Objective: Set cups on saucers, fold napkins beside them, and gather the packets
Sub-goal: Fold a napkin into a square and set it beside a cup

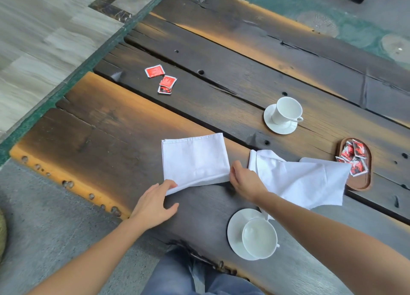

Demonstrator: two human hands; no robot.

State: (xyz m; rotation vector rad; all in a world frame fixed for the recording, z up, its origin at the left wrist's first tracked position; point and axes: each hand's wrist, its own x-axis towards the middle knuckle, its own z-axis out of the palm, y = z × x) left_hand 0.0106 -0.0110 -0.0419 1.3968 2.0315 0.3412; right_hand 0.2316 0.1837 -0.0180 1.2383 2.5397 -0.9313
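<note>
Both hands are down on the folded napkin (195, 159) in the middle of the wooden surface (93, 139). The left hand (155, 202) has its grip pinched shut on the near left corner, lifting it a touch; the right hand (243, 179) nips the near right corner the same way, so the near edge is held taut and square, likely for one more fold. Just right, a second napkin (304, 179) lies loose and crumpled, not yet folded, its far end overlapping the wooden tray (366, 183) of red packets (352, 155). The near cup (259, 238) sits on its saucer (234, 232); the far cup (287, 110) on its own (269, 120). Three stray packets (163, 78) wait well apart at the far left, still to be gathered, I'd say.
</note>
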